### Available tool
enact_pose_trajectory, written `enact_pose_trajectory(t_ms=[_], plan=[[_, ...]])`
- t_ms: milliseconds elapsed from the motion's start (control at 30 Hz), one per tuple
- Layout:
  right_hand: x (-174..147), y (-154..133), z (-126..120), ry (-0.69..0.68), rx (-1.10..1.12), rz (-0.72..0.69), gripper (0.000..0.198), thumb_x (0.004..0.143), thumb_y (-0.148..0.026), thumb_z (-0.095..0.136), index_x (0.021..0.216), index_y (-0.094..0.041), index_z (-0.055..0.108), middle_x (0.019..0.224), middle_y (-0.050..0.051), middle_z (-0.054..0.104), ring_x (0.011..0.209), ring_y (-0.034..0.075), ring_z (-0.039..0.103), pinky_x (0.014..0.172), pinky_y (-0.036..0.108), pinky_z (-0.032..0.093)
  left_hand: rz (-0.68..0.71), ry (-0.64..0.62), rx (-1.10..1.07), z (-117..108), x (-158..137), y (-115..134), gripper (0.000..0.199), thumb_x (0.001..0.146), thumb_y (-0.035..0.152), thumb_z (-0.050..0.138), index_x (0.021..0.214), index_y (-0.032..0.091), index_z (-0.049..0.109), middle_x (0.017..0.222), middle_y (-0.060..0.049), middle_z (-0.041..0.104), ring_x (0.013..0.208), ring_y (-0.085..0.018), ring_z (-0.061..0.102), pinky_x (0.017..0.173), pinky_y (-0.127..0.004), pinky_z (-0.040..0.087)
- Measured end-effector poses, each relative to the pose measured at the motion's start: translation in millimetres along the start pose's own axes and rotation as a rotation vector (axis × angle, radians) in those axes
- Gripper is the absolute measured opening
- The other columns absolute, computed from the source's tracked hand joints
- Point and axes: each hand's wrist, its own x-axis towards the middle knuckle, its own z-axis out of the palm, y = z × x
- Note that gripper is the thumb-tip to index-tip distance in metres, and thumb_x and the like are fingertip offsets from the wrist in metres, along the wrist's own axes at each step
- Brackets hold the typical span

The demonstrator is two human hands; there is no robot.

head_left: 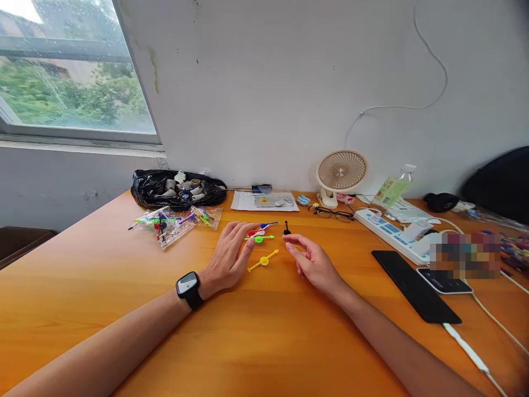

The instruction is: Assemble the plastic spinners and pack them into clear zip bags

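Note:
My left hand (231,252) rests on the wooden table with its fingers stretched out, partly covering a small group of plastic arrow spinners. Beside its fingers lie a green arrow spinner (259,240), a blue one (269,225) and red and white pieces (255,233) partly hidden. A yellow arrow spinner (264,262) lies between the hands, nearer to me. My right hand (316,264) has loosely bent fingers with a gap at the thumb. Its index fingertip is at the lower end of a black arrow spinner (286,229); whether it touches it, I cannot tell.
Clear bags of coloured spinners (171,221) lie left, before a black plastic bag (140,187) of parts. Behind are a white sheet (243,201), glasses (330,213) and a fan (341,171). Rightward are a power strip (388,234), a bottle (394,187) and a black slab (413,286).

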Motion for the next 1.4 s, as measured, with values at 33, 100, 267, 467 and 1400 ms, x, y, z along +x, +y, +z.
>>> enact_pose_trajectory(t_ms=[33,100,267,467,1400], plan=[[-0.5,-0.1,0.1,-0.013,0.004,0.001,0.056,0.098,-0.065,0.059,0.132,-0.021,0.064,0.063,-0.003,0.053,0.051,0.014,0.046,0.048,0.024,0.034,0.0,-0.002,-0.004,0.0,0.0,0.1,0.036,0.113,0.033,0.035,0.142,0.023,0.053,0.136,-0.01,0.063,0.123,-0.026,0.053,0.109,-0.045,0.043],[-1.0,0.5,0.3,-0.031,0.014,-0.003,0.056,0.099,-0.064,0.059,0.133,-0.021,0.063,0.058,-0.004,0.048,0.052,0.014,0.046,0.049,0.024,0.034,0.0,-0.004,-0.01,0.1,-0.1,0.2,0.036,0.113,0.033,0.035,0.141,0.023,0.054,0.136,-0.01,0.063,0.124,-0.026,0.053,0.109,-0.045,0.043],[2.2,5.5,-1.3,-0.027,0.053,0.009,0.059,0.096,-0.066,0.063,0.134,-0.02,0.063,0.063,-0.003,0.051,0.051,0.013,0.039,0.049,0.024,0.028,-0.013,0.0,-0.019,1.1,0.2,-0.5,0.035,0.113,0.034,0.035,0.14,0.023,0.055,0.135,-0.01,0.064,0.123,-0.026,0.053,0.109,-0.045,0.043],[7.1,3.6,-9.9,0.232,0.056,-0.032,0.063,0.094,-0.074,0.059,0.079,-0.015,0.072,0.054,-0.004,0.032,0.049,0.01,0.023,0.049,0.027,0.015,-0.013,0.001,-0.017,1.0,0.3,0.3,0.036,0.113,0.034,0.035,0.14,0.023,0.055,0.133,-0.01,0.065,0.122,-0.026,0.054,0.109,-0.045,0.044],[28.3,36.6,-26.7,0.064,-0.493,-0.491,0.035,0.099,-0.016,0.047,0.12,-0.023,0.074,0.125,0.011,0.067,0.12,0.028,0.058,0.105,0.047,0.049,-0.162,0.03,0.041,3.0,4.3,-25.8,0.031,0.112,0.041,0.042,0.131,0.022,0.056,0.128,-0.008,0.067,0.125,-0.025,0.055,0.11,-0.044,0.043]])
